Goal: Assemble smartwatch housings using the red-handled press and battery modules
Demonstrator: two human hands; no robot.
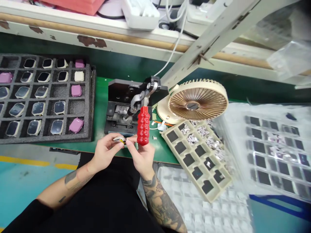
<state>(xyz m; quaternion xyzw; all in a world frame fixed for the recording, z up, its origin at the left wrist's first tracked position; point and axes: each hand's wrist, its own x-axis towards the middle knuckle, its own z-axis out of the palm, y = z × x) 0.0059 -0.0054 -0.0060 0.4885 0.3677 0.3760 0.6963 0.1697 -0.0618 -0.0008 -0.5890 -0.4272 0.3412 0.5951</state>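
A small smartwatch case (119, 139), pale with a bit of yellow on its side, is held up in front of the clamp fixture. My left hand (105, 151) pinches its left end between thumb and fingers. At the right end, the thumb and fingers of my right hand (143, 157) close on its edge; some of those fingers are hidden behind the red ribbed handle (143, 126). That handle belongs to a black toggle-clamp press (121, 111) standing just beyond both hands. Whether a small part sits in the right fingertips is too small to tell.
Left, a grey foam tray (88, 106) holds several watch cases, some purple. A beige desk fan (198, 100) stands right of the press, behind a cream compartment tray (202, 191) with small pale parts. Plastic-covered trays (277, 152) lie further right. A shelf (116, 45) overhangs the back.
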